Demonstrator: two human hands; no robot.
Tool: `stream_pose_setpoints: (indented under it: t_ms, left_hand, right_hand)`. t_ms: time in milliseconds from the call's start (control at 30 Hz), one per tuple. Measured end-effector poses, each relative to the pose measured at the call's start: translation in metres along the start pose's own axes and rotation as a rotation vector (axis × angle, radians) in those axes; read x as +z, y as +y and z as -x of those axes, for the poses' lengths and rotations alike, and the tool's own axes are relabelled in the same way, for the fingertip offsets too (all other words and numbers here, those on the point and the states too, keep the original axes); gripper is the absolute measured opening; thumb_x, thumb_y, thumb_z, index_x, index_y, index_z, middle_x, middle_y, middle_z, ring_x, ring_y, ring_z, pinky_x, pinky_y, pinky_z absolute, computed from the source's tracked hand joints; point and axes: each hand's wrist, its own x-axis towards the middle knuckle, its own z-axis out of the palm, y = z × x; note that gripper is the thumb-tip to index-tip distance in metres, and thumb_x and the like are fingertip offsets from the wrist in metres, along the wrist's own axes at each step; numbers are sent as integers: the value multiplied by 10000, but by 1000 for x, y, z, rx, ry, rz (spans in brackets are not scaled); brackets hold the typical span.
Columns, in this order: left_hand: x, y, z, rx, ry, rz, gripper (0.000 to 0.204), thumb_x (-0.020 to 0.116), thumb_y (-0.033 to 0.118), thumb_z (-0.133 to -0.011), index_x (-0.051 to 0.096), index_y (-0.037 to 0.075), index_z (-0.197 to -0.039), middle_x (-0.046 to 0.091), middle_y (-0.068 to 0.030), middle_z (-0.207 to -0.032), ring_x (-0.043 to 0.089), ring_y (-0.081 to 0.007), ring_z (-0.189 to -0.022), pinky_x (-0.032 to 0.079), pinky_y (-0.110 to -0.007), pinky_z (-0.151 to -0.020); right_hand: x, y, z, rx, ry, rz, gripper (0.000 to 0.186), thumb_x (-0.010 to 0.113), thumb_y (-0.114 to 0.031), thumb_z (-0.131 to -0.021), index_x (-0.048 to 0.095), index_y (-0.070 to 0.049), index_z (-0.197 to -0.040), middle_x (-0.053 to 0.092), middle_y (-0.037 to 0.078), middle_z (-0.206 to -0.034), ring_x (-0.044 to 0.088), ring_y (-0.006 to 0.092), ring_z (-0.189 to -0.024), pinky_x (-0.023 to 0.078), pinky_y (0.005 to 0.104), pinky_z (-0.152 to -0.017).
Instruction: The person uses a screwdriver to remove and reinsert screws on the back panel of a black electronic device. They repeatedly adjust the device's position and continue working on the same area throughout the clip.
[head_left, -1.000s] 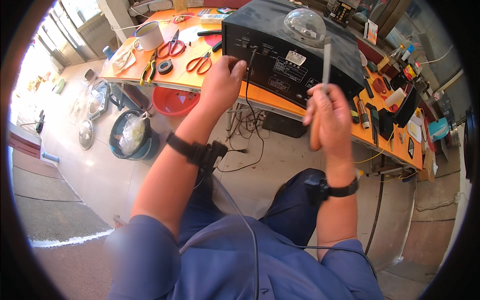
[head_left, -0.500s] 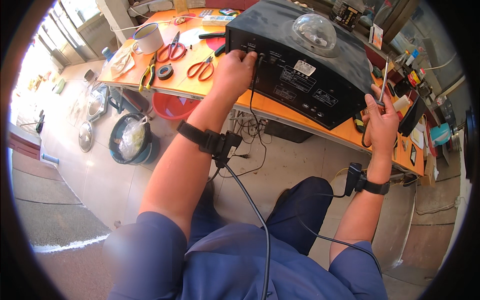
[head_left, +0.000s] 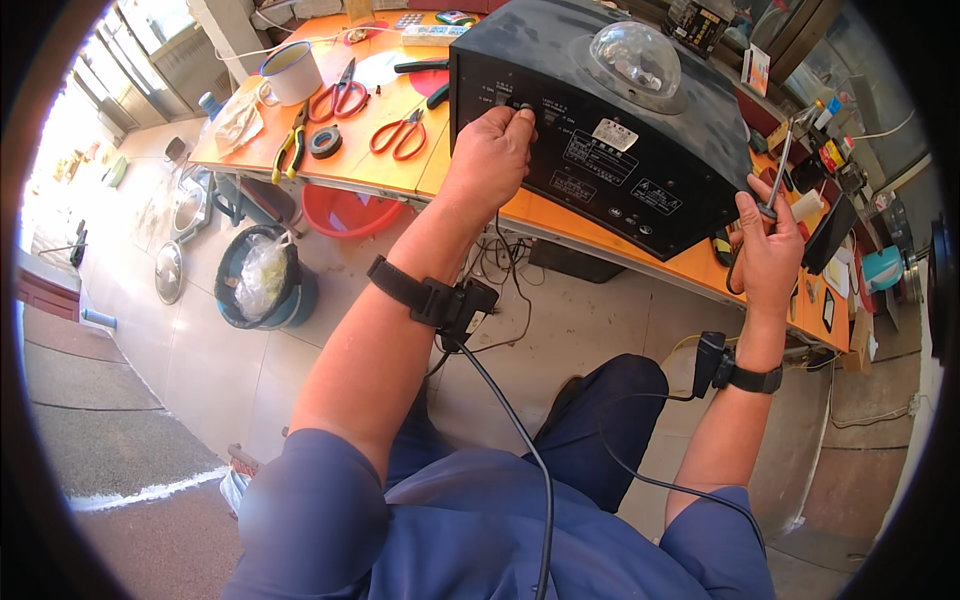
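A black box-shaped device (head_left: 700, 140) with a clear dome (head_left: 636, 58) on its top stands tilted at the table's front edge, its labelled panel facing me. My left hand (head_left: 490, 155) is at the left part of that panel, thumb and finger pinched on the black power cord (head_left: 500, 235) where it meets the panel. The cord hangs below the hand toward the floor. At the box's right end, my right hand (head_left: 768, 245) is closed round a screwdriver (head_left: 780, 170) with its metal shaft pointing up. That hand's fingers are at the box's lower right corner; its exact contact is partly hidden.
On the orange table (head_left: 400, 180) lie red-handled scissors (head_left: 398, 137), larger red-handled snips (head_left: 338, 98), yellow-black pliers (head_left: 291, 145), black tape (head_left: 325, 142) and an enamel mug (head_left: 290, 75). Below are a red basin (head_left: 345, 218) and a lined bin (head_left: 285, 300). Clutter fills the right side.
My left hand has moved slightly right and down along the panel, from the switch by the cord to the cord's base. My right hand stays at the corner with the screwdriver.
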Motion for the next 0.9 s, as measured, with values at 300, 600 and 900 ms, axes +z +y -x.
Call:
stream_pose_setpoints:
  t_ms: [300, 600, 900]
  left_hand:
    - [1, -12, -5, 56, 32, -33, 314, 578, 283, -1032, 601, 29, -847, 549, -2, -677, 510, -100, -576, 411, -255, -556]
    - [1, -13, -7, 78, 71, -86, 356, 586, 299, -1008, 656, -27, -885, 570, -53, -644, 528, -149, -587, 446, -323, -576]
    - [-9, -7, 80, 489, 166, -608, 254, 648, 250, -980, 648, 11, -1066, 658, -148, -980, 648, -321, -886, 512, -393, -766]
  right_hand:
    - [1, 0, 2, 1, 13, 0, 358, 746, -230, -941, 688, -18, -1223, 685, -1, -859, 573, 53, -617, 472, 199, -586]
    - [3, -1, 2, 9, 12, -21, 348, 741, -207, -942, 684, -24, -1232, 675, -5, -836, 560, 47, -609, 475, 204, -595]
    - [14, -16, 58, 65, 135, -330, 215, 675, -261, -992, 666, -75, -1100, 621, -25, -789, 557, 35, -601, 428, 192, -515]
